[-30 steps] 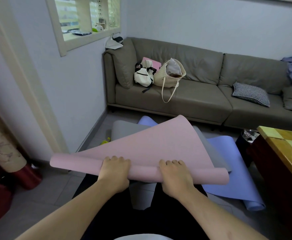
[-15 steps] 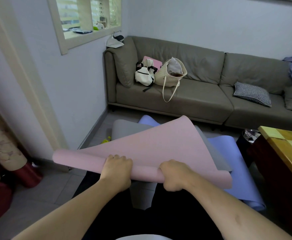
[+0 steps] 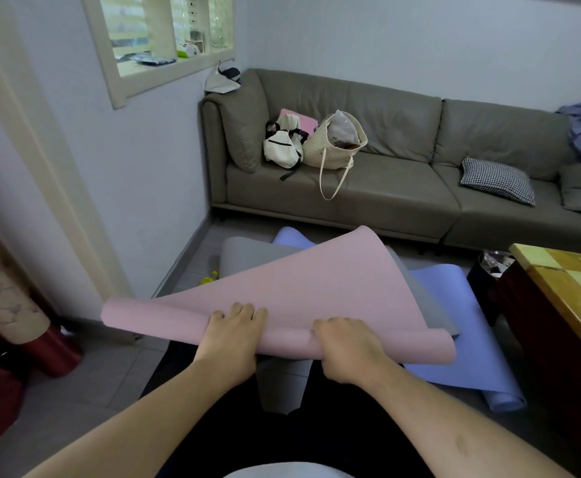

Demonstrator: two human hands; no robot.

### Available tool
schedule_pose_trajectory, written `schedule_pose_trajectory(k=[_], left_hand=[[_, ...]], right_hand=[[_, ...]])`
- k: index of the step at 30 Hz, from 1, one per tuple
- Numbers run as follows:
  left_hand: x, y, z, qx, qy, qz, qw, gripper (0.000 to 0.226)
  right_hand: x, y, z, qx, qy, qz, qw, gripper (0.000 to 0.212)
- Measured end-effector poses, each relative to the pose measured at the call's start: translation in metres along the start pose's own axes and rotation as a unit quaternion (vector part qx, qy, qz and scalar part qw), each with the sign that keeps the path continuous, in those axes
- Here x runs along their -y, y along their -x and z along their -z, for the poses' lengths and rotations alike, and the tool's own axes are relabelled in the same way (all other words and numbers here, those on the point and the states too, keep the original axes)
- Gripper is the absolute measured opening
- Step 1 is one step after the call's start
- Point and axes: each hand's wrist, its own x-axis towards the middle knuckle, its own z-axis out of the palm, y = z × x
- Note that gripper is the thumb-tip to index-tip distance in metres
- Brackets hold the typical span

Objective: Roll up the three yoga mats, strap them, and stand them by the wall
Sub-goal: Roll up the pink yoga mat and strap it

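Observation:
A pink yoga mat (image 3: 316, 288) is lifted off the floor, its near end curled into a loose roll across my lap. My left hand (image 3: 232, 336) grips the roll left of its middle, fingers over the top. My right hand (image 3: 347, 350) grips it right of the middle, fingers curled round the rolled edge. Beneath the pink mat a grey mat (image 3: 247, 251) lies flat on the floor. A lilac mat (image 3: 468, 343) lies under that one, its near end curling up at the right.
A grey sofa (image 3: 403, 188) with bags and a checked cushion lines the far wall. A wooden table (image 3: 572, 298) stands at the right, a dark bin (image 3: 489, 274) beside it. The left wall has a skirting strip; red-based objects (image 3: 51, 350) stand at the left.
Both hands have re-gripped and turned the pink roll, first the right and then the left. The mat's far corner stays raised.

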Motion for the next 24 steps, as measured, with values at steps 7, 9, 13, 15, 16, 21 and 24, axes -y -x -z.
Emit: schedule_pose_trajectory(k=[7,9,13,15,16,21,24], left_hand=[[-0.005,-0.008,0.002,0.007,-0.035,0.036,0.999,0.039],[-0.006,-0.011,0.010,0.040,-0.046,0.022,0.998,0.038],[-0.005,-0.017,0.018,0.100,-0.020,0.017,0.995,0.034],[-0.007,-0.016,0.017,0.102,-0.008,0.019,0.995,0.034],[-0.007,-0.015,0.015,0.090,-0.008,0.020,0.996,0.036],[-0.010,0.001,-0.003,0.004,-0.018,0.011,1.000,0.046],[-0.012,0.004,-0.017,-0.043,-0.019,0.010,0.999,0.058]], right_hand=[[0.007,0.003,-0.009,-0.044,0.010,-0.008,0.999,0.038],[0.009,0.007,-0.019,-0.056,0.040,-0.011,0.998,0.043],[0.012,0.010,-0.024,-0.066,0.053,-0.035,0.996,0.038],[0.009,0.008,-0.016,-0.062,0.043,-0.045,0.996,0.032],[0.008,0.006,-0.012,-0.052,0.038,-0.041,0.997,0.030],[0.005,-0.002,0.006,0.034,0.005,-0.043,0.998,0.034],[0.002,-0.007,0.011,0.056,-0.009,-0.043,0.997,0.039]])
